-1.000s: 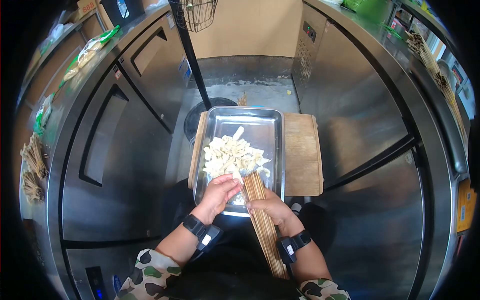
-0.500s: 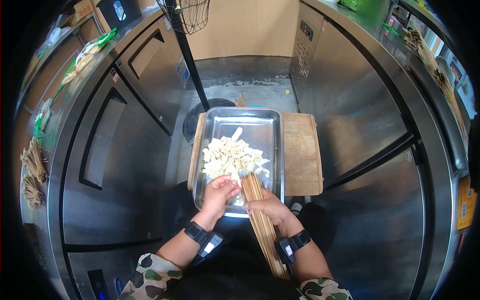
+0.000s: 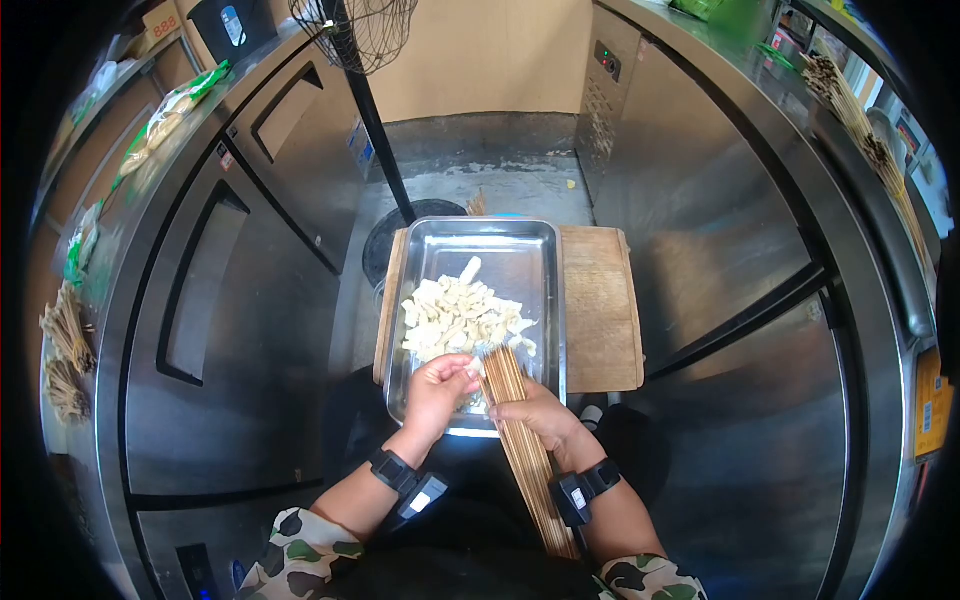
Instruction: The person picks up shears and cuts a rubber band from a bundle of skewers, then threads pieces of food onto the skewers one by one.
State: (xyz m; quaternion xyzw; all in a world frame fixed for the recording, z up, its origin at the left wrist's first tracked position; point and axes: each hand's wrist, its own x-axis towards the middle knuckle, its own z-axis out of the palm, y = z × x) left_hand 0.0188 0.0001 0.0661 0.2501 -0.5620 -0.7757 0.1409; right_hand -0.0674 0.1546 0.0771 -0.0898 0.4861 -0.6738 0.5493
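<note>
A steel tray (image 3: pixel 553 300) rests on a wooden board (image 3: pixel 602 310), and pale food pieces (image 3: pixel 455 315) are heaped in it. My right hand (image 3: pixel 540 412) is closed around a thick bundle of thin wooden skewers (image 3: pixel 525 460), whose upper ends point at the tray. Just left of these ends, my left hand (image 3: pixel 440 393) pinches a small pale piece (image 3: pixel 473 370) over the near part of the tray. The fingers partly hide that piece, and its contact with a skewer is too small to make out.
Steel cabinets stand on the left (image 3: pixel 230 330) and right (image 3: pixel 730 250). A black pole (image 3: pixel 378 125) with a wire fan cage (image 3: pixel 375 35) rises behind the tray. More skewer bundles lie on the left counter (image 3: pixel 68 335) and right counter (image 3: pixel 870 145).
My left hand has shifted slightly, and the piece in its fingers now shows less beside the skewer ends. The view has moved a little; my right hand keeps its hold.
</note>
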